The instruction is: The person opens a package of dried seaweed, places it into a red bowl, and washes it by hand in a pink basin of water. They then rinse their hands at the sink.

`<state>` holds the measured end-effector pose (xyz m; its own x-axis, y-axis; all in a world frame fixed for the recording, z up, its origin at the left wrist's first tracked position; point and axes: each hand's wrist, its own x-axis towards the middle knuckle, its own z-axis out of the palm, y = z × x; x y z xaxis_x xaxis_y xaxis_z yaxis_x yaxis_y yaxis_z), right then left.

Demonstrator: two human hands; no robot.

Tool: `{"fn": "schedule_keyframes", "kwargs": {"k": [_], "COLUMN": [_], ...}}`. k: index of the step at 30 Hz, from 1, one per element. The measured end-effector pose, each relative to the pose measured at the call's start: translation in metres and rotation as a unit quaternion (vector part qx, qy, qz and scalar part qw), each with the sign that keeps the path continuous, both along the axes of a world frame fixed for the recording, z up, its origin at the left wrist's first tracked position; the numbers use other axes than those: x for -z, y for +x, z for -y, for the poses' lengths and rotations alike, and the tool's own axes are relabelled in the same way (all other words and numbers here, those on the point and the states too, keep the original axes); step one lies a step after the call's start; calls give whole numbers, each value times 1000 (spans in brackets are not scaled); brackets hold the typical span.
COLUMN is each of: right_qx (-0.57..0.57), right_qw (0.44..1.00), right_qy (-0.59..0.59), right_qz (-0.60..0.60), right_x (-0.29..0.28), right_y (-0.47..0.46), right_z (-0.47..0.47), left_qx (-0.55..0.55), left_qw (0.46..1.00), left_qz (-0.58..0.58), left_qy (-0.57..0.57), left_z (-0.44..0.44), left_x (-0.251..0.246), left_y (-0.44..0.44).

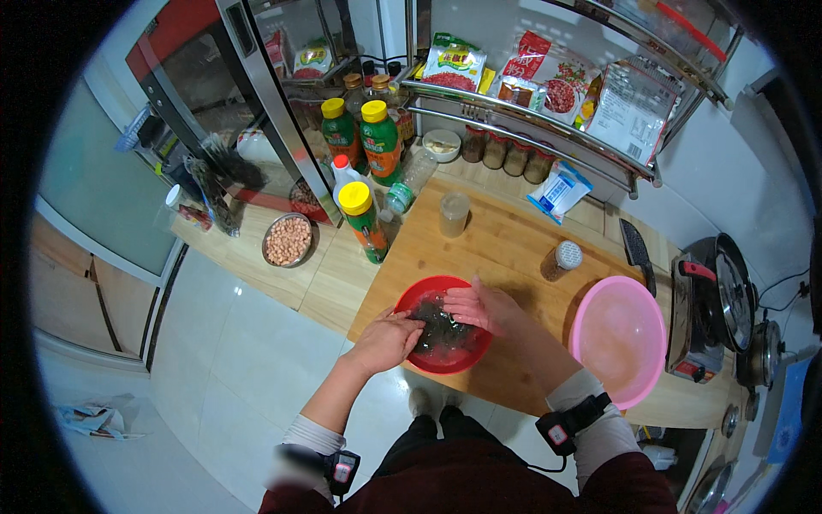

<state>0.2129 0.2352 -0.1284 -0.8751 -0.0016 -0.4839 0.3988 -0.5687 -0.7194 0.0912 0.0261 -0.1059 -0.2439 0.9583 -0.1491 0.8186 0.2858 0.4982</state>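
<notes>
A red bowl [443, 369] stands near the front edge of a wooden board [411, 244], with dark, wet, glossy stuff [440, 327] in liquid inside it. My left hand [386, 337] reaches over the bowl's left rim, its fingertips at the dark stuff; whether they grip any is hidden. Over the bowl's right side is my right hand [478, 308], its fingers extended and wet, holding nothing visible. Behind the bowl are a clear cup [454, 214] and a spice jar with a white lid [562, 260]. A pink basin [655, 347] of cloudy liquid is on the right.
A cleaver [637, 254] lies near a portable stove [693, 347] with a pan [733, 292]. Left of the board stand green bottles with yellow caps [363, 218] and a metal bowl of peanuts [288, 240]. A metal rack [526, 119] with packets spans the back.
</notes>
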Motion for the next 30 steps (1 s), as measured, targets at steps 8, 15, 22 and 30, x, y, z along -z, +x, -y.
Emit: {"fn": "schedule_keyframes", "kwargs": {"k": [8, 15, 22, 30], "right_qx": [-53, -19, 103, 321], "right_qw": [983, 975, 904, 944], "right_qy": [173, 215, 408, 58], "right_qz": [-43, -61, -79, -50], "right_x": [-3, -9, -10, -25], "right_y": [2, 11, 21, 99], "right_z": [10, 23, 45, 62], "left_qx": [11, -2, 28, 5], "left_qw": [993, 987, 986, 963], "left_qz": [-28, -11, -1, -8], "left_qy": [115, 158, 163, 270], "left_z": [-4, 4, 10, 5], "left_x": [7, -4, -22, -23], "left_y": [-2, -18, -26, -29]}}
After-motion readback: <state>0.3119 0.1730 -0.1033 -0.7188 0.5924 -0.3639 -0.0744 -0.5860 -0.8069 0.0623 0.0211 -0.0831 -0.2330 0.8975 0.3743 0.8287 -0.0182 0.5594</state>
